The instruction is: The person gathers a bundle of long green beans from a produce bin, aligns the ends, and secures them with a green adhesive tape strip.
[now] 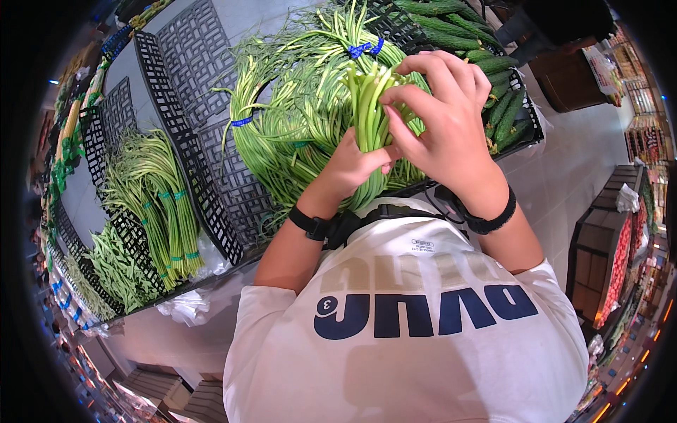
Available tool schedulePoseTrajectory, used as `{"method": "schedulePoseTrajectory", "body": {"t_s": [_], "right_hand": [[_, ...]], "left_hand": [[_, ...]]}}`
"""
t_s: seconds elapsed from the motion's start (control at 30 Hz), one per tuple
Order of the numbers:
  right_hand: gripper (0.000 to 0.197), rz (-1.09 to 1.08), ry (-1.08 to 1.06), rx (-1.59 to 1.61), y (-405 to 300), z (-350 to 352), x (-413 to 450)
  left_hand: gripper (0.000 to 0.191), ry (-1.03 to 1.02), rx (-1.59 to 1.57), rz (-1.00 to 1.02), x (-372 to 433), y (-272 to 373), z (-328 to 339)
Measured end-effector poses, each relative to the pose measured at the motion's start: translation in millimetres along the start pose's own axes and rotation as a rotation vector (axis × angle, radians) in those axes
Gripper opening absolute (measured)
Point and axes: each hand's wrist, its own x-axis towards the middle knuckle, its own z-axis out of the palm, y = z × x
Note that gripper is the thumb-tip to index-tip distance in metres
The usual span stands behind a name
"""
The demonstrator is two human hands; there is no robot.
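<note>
My left hand (359, 164) is closed around a bundle of garlic scapes (367, 121), its cut ends pointing up and away from me. At the right side of these ends, my right hand (441, 113) has its fingers bent, with thumb and forefinger close to the stalks; whether it pinches one cannot be told. Behind the hands lies a heap of garlic scapes (312, 116). One bunch in it carries a blue tie (366, 48) at the back, another a blue band (241, 122) at the left.
Black plastic lattice dividers (185, 143) run left of the heap. Beyond them lie green-banded garlic scapes (164, 211) and green beans (124, 267). Cucumbers (497, 66) fill the right side. Plastic bags (188, 306) hang at the stand's front edge. A person (550, 26) stands at the upper right.
</note>
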Motion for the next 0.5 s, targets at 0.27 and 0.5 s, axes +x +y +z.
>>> {"method": "schedulePoseTrajectory", "body": {"t_s": [0.27, 0.5], "right_hand": [[0.014, -0.057, -0.054, -0.066, -5.4, -1.0, 8.0], [0.019, -0.036, -0.034, -0.083, 1.7, -7.1, 9.6]], "left_hand": [[0.019, 0.070, 0.168, 0.053, 6.7, -9.2, -4.6], [0.034, 0.068, 0.107, 0.045, 5.8, -2.9, 3.1]]}}
